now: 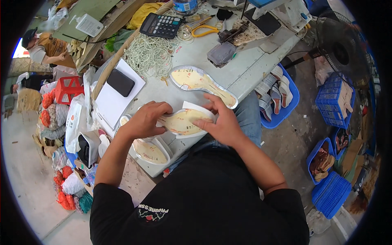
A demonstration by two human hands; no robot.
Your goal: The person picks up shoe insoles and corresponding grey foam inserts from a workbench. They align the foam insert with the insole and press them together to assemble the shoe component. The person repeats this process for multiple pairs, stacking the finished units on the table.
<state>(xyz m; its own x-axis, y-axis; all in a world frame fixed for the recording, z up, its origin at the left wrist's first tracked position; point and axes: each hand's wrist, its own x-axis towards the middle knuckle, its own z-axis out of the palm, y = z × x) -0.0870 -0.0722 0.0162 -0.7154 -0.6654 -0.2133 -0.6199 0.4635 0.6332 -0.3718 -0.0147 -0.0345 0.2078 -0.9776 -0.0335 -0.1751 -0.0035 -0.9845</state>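
Note:
A cream shoe insole (181, 122) with markings on it is between my two hands, above the near edge of the table. A white strip (198, 108) sticks out along its far and near edges. My right hand (222, 122) pinches the wide end, thumb on top and fingers on the far side. My left hand (148, 119) curls its fingers round the narrow end. Beyond them lies a silver-edged insole (204, 84), flat on the table. Another insole (151, 152) with a pale rim rests below my left wrist, partly hidden by that forearm.
A black phone (120, 82) lies on white paper (112, 104). Behind are tangled pale bands (149, 55), a calculator (160, 25), yellow-handled scissors (205, 31) and a grimy machine (245, 34). At right stand a blue basin (281, 118) of shoe parts and a fan (339, 51).

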